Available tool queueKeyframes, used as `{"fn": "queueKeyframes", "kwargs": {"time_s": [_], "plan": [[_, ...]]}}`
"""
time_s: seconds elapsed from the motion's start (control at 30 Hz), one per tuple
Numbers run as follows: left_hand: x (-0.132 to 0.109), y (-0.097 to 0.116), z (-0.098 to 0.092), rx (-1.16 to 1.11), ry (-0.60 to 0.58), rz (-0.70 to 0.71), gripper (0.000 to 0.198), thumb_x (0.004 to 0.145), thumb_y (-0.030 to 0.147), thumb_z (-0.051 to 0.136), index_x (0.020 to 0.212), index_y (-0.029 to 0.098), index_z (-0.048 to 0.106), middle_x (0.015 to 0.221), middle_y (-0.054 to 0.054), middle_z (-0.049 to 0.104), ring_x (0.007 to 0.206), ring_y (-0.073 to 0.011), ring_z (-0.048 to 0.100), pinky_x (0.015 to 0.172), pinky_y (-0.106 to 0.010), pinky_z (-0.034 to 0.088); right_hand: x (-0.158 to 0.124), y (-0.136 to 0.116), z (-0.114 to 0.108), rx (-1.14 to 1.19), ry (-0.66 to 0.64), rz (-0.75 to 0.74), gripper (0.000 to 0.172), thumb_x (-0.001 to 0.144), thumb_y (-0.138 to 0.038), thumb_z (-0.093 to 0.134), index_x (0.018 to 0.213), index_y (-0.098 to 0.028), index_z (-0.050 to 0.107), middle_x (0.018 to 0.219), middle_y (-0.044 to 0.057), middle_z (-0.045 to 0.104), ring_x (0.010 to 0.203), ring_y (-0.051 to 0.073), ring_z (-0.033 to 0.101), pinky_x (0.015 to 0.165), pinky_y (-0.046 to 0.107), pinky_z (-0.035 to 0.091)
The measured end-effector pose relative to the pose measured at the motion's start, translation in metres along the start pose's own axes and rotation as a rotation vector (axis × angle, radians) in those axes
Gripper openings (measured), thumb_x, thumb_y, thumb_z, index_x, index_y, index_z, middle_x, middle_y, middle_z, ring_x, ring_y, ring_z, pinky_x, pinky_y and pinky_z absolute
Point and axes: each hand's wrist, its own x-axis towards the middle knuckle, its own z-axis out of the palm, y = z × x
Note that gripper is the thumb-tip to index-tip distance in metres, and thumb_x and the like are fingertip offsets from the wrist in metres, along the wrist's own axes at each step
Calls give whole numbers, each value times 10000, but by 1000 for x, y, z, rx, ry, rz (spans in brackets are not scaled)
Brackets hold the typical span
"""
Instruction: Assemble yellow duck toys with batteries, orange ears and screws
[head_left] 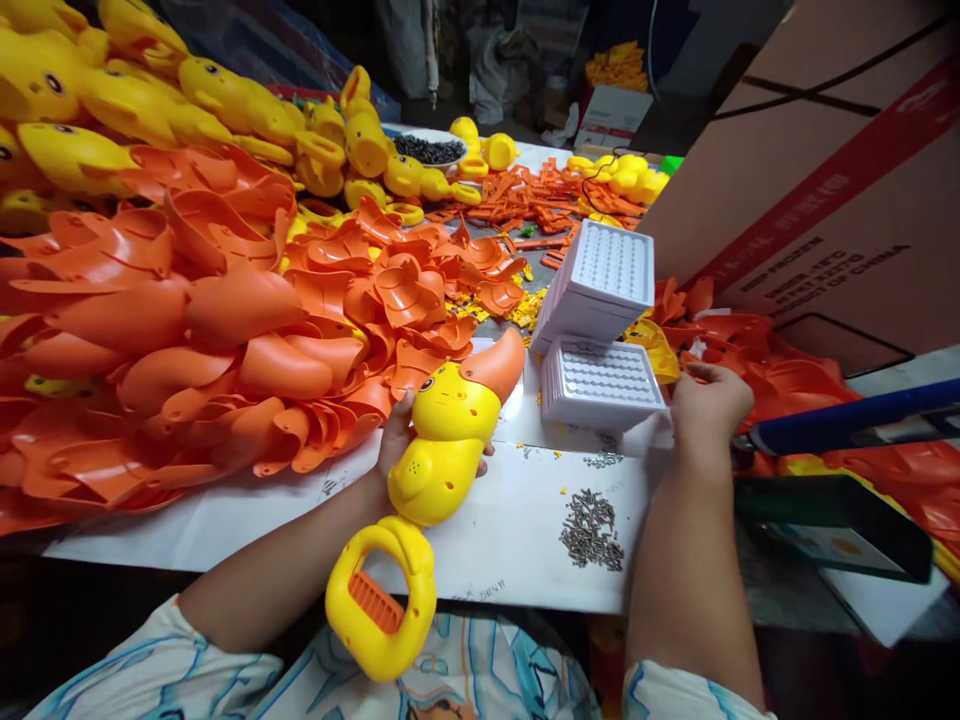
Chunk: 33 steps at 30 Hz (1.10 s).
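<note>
My left hand [397, 435] is closed around the body of a yellow duck toy [439, 480], tilted with its head up. An orange beak [495, 365] is fitted on the head, and the ring handle at the bottom has an orange ribbed insert [376, 602]. Screw holes and a cluster of small speaker holes show on the body. My right hand [711, 402] reaches out to the right of the stacked white trays [600, 385], its fingers curled beside a yellow shell piece [652, 348] and orange parts. What lies between those fingertips is hidden.
Orange curved pieces [247, 300] heap up at left, below piled yellow ducks [225, 95]. Loose screws [592, 530] lie on the white board [517, 560]. A blue cylindrical tool [862, 415], a dark green tray [840, 525] and a large carton [817, 180] stand at right.
</note>
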Motion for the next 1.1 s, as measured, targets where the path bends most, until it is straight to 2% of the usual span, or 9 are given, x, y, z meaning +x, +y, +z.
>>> {"fn": "queueKeyframes", "kwargs": {"time_s": [0.17,0.23,0.3,0.4,0.5,0.67,0.87,1.0,1.1], "plan": [[1,0,1,-9,-32,-10,852,675,801,669,1178,113,682,990,-167,754,821,-283,716,699,-359,555,-25,-53,-9,5,288,-78,586,758,-32,593,1340,-75,645,1131,147,609,981,188,577,1033,373,457],[1,0,6,-54,-23,23,776,681,731,731,1173,134,685,1037,-147,761,888,-292,731,748,-391,586,-51,-85,-10,327,283,-190,511,774,-97,670,1284,-78,658,1188,132,606,1010,167,626,996,320,520],[1,-1,10,-104,-10,57,735,690,646,783,1232,164,660,1143,-131,754,1013,-315,727,862,-472,595,-82,-115,-8,780,164,-196,283,726,-178,786,977,-91,691,963,91,652,847,165,658,867,335,576],[-2,-4,13,-96,-3,-46,819,665,650,801,1303,169,622,1209,-142,743,1038,-355,730,856,-535,602,-123,-147,-5,1032,-104,-82,279,624,-142,872,835,-125,691,906,36,672,858,152,680,852,332,609],[-5,-10,16,-19,39,-153,766,659,640,815,1207,125,668,1027,-137,783,868,-316,760,733,-436,621,-147,-155,-2,993,-326,-31,232,671,-145,876,859,-154,740,911,27,689,835,97,672,830,230,604],[-6,-18,30,158,168,96,666,671,457,898,1218,157,668,955,-89,791,798,-250,756,749,-348,606,-151,-147,4,627,-814,-90,241,802,-315,823,972,-162,747,1004,62,688,858,103,662,749,177,574],[-7,-16,39,227,213,76,782,563,479,960,1205,169,639,1002,-82,758,841,-226,730,763,-333,607,-142,-145,13,439,-911,-117,425,816,-437,786,1084,-120,696,1021,97,666,855,120,644,708,184,572],[-11,-18,41,251,218,33,1053,538,313,960,1453,241,443,1199,-94,690,969,-253,703,810,-354,592,-137,-144,5,483,-1031,-53,500,796,-459,810,1131,-114,671,1020,115,661,799,152,662,635,235,592],[-11,-21,41,278,177,27,1036,588,318,926,1479,246,403,1265,-120,652,1046,-271,672,842,-357,570,-132,-138,-3,473,-1116,-59,454,804,-419,816,1141,-143,687,986,93,663,862,157,676,714,238,614]]}}
